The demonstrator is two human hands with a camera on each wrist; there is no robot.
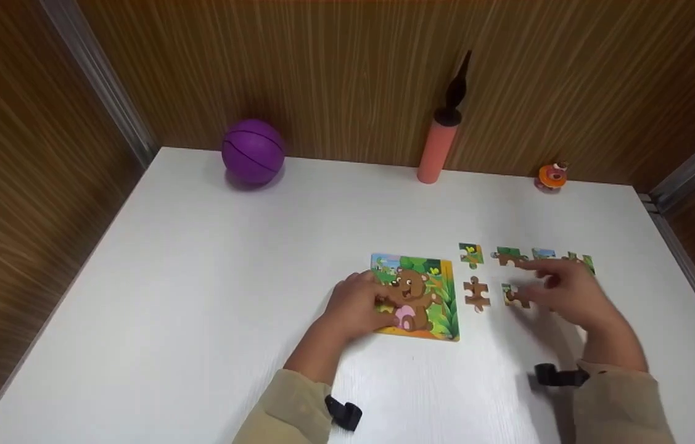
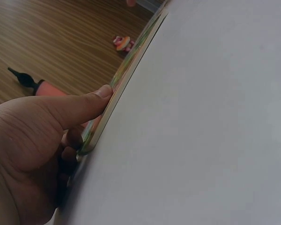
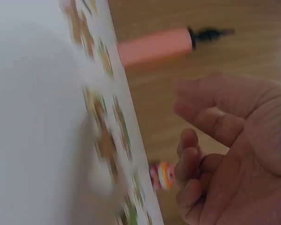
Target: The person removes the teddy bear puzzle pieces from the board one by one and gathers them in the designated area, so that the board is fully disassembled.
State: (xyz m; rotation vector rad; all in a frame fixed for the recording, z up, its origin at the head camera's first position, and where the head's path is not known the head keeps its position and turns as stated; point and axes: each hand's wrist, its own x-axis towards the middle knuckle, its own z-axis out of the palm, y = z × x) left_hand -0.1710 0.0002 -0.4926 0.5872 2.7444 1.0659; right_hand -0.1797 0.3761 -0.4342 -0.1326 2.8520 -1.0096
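A bear jigsaw puzzle board (image 1: 443, 296) lies on the white table. My left hand (image 1: 356, 305) holds it at its left side, and in the left wrist view the thumb (image 2: 100, 93) presses on its edge while the other fingers curl beside its corner. My right hand (image 1: 569, 293) hovers over loose puzzle pieces to the right of the board, thumb and index finger apart. Nothing shows between its fingers in the right wrist view. Below its thumb is a brown and green piece (image 1: 510, 296); a green-topped piece (image 1: 509, 254) lies near the index fingertip.
Between the board and my right hand lie a yellow-green piece (image 1: 472, 254) and a brown piece (image 1: 477, 293). Along the back edge stand a purple ball (image 1: 253, 152), a pink hand pump (image 1: 438, 151) and a small orange figurine (image 1: 552, 177). Wood-grained panels (image 1: 335, 80) surround the table.
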